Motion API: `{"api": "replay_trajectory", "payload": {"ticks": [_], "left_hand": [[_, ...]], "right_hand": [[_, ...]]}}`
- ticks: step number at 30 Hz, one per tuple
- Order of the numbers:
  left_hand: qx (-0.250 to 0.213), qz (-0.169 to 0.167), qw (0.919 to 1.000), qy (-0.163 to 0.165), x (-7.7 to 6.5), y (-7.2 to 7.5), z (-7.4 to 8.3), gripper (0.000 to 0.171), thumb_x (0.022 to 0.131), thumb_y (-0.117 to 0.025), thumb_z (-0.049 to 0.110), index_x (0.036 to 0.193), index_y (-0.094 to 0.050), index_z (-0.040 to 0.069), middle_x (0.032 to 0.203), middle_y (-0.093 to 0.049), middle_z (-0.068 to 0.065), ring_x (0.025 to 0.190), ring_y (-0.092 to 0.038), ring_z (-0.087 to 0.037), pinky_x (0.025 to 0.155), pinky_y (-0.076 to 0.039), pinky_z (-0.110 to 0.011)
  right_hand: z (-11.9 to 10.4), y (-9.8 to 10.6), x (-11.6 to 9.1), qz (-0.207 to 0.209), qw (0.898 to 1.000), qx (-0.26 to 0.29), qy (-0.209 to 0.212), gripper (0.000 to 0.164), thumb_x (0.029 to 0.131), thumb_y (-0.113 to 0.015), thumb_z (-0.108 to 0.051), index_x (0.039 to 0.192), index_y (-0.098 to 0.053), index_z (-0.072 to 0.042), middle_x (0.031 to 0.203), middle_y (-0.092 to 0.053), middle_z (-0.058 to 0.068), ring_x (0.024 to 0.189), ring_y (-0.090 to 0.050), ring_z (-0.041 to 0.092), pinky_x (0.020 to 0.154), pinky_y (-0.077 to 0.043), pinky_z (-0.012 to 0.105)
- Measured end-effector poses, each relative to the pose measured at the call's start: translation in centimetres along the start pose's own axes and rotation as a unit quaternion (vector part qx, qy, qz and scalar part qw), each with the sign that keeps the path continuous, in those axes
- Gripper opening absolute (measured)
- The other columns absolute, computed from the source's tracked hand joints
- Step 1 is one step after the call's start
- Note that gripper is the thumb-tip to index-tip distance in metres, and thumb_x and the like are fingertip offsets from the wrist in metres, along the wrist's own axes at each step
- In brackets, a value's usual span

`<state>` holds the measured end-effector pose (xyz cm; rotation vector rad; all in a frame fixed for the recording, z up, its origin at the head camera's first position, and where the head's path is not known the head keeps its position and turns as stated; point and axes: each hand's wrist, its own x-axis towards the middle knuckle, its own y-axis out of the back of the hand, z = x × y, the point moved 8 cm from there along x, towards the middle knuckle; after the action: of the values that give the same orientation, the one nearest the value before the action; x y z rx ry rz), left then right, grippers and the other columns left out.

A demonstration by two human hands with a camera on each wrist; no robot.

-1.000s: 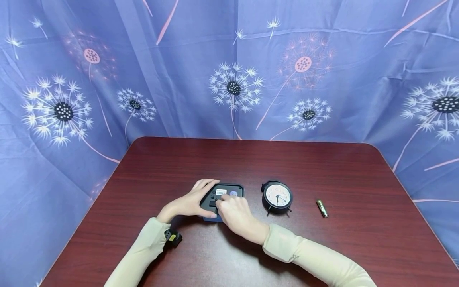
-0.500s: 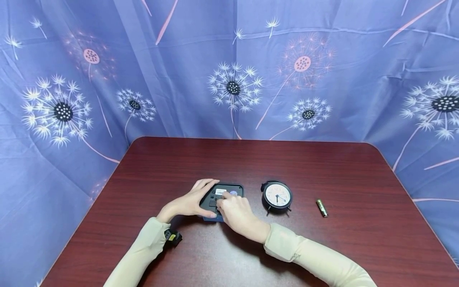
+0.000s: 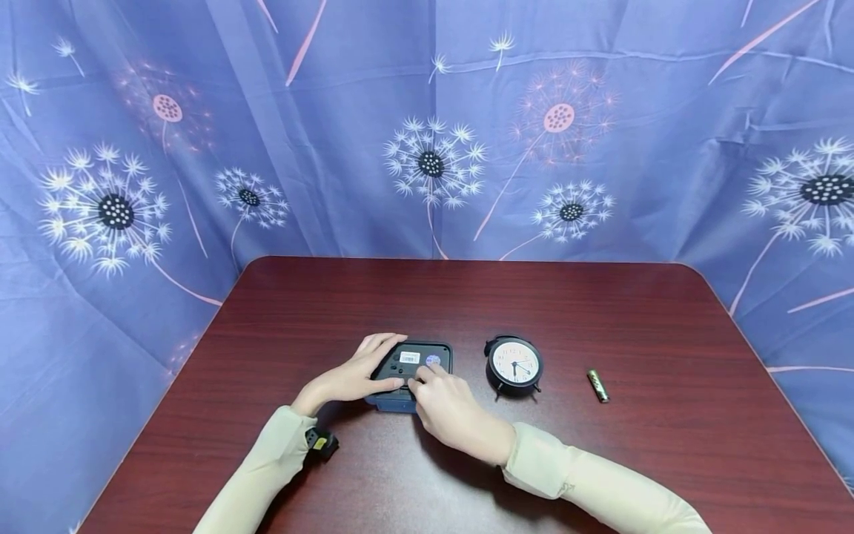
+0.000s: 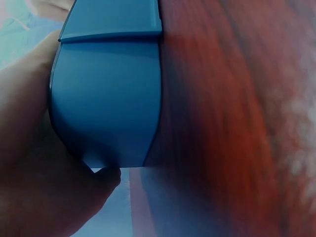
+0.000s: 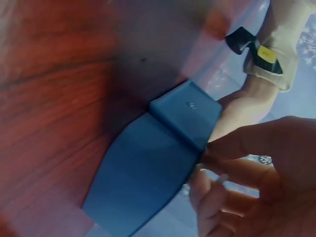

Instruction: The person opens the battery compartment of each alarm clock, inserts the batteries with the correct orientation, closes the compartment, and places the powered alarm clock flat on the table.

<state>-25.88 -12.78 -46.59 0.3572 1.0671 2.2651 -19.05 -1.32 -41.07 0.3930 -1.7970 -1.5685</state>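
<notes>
Left hand (image 3: 350, 374), spread over the left side of a blue-and-black case (image 3: 408, 368) lying on the worktop (image 3: 320, 297); right hand (image 3: 457, 414), fingers bent at its upper face, any pinch indiscernible. Rightward: black alarm clock (image 3: 514, 363), dial upward; farther, one battery (image 3: 597, 386).

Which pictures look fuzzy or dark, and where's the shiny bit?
Head view: mostly sharp and bright, with pale glare on the glossy, dark-red wood-grained table near the bottom middle and a shadow beneath the right arm's cream fabric sleeve; left wrist view: dim, the blue, curved plastic-looking case fairly crisp but the table's grain blurred; right wrist view: also dim, the table smeary.
</notes>
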Motion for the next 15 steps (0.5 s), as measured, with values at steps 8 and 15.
{"api": "replay_trajectory", "payload": {"ticks": [8,15], "left_hand": [[0.006,-0.003,1.0000,-0.004,0.05,0.04,0.03,0.072,0.095,-0.060,0.037,0.152,-0.025,0.010,0.154,-0.026,-0.014,0.140,-0.022,-0.033,0.109,-0.029,-0.057],[-0.005,-0.006,1.0000,0.006,0.07,-0.05,-0.04,0.070,0.096,-0.058,0.036,0.152,-0.025,0.011,0.154,-0.025,-0.014,0.141,-0.021,-0.031,0.110,-0.028,-0.055]], "right_hand": [[0.09,0.05,-0.50,-0.027,0.999,-0.042,0.001,0.036,0.080,-0.073,-0.024,0.115,-0.072,-0.013,0.093,-0.059,0.008,0.087,-0.055,0.020,0.060,-0.053,0.029],[0.74,-0.22,-0.08,-0.062,0.998,-0.016,-0.003,0.031,0.081,-0.074,-0.026,0.110,-0.072,-0.015,0.083,-0.064,0.004,0.078,-0.061,0.020,0.054,-0.051,0.032]]}}
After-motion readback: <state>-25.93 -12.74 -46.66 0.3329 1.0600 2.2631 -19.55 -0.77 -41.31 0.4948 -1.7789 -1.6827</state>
